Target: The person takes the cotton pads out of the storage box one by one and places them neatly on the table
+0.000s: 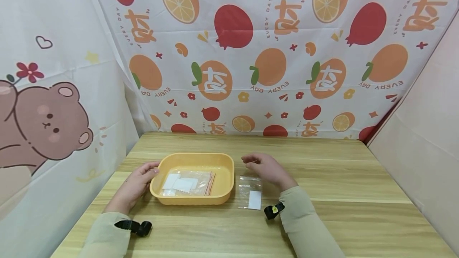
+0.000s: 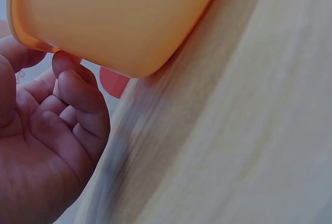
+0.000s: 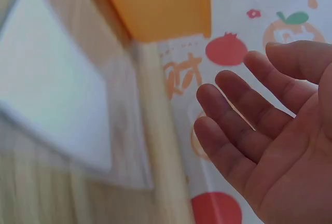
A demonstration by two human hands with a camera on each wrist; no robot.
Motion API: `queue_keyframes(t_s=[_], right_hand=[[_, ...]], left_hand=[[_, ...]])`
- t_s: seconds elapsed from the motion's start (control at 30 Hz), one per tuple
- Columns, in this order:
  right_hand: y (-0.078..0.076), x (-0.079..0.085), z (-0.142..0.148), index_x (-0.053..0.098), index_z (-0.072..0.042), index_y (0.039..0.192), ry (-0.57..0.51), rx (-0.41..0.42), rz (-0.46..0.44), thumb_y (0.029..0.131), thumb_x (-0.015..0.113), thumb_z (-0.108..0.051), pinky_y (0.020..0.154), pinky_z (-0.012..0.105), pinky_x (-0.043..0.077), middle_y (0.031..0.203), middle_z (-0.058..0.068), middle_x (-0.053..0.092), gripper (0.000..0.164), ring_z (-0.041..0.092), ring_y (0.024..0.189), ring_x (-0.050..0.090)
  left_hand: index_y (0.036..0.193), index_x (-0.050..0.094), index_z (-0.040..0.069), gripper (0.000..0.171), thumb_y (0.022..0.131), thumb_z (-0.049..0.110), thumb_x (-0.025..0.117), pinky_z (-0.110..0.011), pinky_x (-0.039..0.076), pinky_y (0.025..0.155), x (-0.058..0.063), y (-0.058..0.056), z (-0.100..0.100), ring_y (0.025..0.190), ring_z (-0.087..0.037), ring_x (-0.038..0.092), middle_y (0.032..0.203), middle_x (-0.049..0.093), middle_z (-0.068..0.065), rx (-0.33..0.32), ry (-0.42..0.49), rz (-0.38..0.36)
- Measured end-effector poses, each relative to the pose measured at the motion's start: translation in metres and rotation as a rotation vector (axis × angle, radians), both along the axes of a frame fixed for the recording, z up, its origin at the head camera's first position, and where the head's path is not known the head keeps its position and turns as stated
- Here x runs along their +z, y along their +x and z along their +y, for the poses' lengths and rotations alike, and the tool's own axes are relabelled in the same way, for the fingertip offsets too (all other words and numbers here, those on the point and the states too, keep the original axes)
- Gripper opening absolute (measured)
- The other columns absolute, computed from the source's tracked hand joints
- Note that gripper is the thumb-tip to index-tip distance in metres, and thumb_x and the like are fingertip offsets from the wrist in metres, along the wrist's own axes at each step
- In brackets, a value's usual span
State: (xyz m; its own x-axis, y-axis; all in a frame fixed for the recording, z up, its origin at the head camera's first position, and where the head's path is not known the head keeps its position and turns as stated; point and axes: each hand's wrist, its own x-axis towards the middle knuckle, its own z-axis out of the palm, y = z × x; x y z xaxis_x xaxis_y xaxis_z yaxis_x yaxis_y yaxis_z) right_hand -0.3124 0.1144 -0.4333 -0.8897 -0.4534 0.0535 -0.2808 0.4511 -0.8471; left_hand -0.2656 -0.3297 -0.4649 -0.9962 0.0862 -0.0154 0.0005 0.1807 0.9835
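Note:
A yellow plastic tray (image 1: pixel 193 201) with rounded corners stands on the wooden table. My left hand (image 1: pixel 134 184) holds its left rim, thumb and fingertips meeting at the edge in the left wrist view. Inside the tray lie clear zip bags (image 1: pixel 202 181) with white paper pieces (image 1: pixel 183 185) and reddish strips along one end. To the right of the tray, a small clear zip bag (image 1: pixel 245 186) with a white slip (image 1: pixel 255 200) lies flat on the table. Just past this bag hovers my right hand (image 1: pixel 269 170), fingers loosely spread and palm bare in the right wrist view.
The wood-grain table (image 1: pixel 344 194) runs back to a hanging cloth (image 1: pixel 297 102) printed with fruit. A white cloth with a bear (image 1: pixel 51 122) hangs on the left side, and a pale cloth (image 1: pixel 423 130) on the right. Black cameras (image 1: pixel 144 228) are strapped to both wrists.

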Motion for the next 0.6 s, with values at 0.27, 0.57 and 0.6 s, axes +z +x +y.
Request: queue_keyframes(t_s=[0.27,0.57,0.6], right_hand=[[0.018,0.020,-0.023,0.063,-0.012,0.134,-0.213,0.068,-0.102,0.104,0.059,-0.024,0.098,0.049,0.051,0.132,0.014,0.062,0.032,0.029,0.116,0.062],[0.031,0.034,-0.069,0.052,-0.004,0.145,-0.316,0.192,-0.258,0.107,0.053,-0.022,0.097,0.041,0.052,0.140,0.013,0.056,0.042,0.033,0.122,0.060],[0.031,0.034,-0.073,0.049,-0.003,0.147,-0.313,0.203,-0.280,0.107,0.052,-0.022,0.096,0.041,0.052,0.143,0.015,0.053,0.044,0.035,0.123,0.059]], left_hand=[[0.150,0.035,-0.009,0.052,0.111,0.024,0.045,-0.030,0.057,0.082,0.001,0.002,0.001,0.104,-0.011,0.063,0.142,0.045,-0.029,0.003,0.001,-0.001],[0.151,0.034,-0.008,0.054,0.111,0.026,0.045,-0.030,0.057,0.082,0.001,0.002,0.001,0.105,-0.013,0.063,0.145,0.042,-0.031,0.002,-0.024,-0.001],[0.151,0.035,-0.007,0.054,0.111,0.026,0.045,-0.031,0.057,0.082,0.001,0.002,0.001,0.105,-0.013,0.063,0.145,0.042,-0.030,0.003,-0.025,-0.003]])
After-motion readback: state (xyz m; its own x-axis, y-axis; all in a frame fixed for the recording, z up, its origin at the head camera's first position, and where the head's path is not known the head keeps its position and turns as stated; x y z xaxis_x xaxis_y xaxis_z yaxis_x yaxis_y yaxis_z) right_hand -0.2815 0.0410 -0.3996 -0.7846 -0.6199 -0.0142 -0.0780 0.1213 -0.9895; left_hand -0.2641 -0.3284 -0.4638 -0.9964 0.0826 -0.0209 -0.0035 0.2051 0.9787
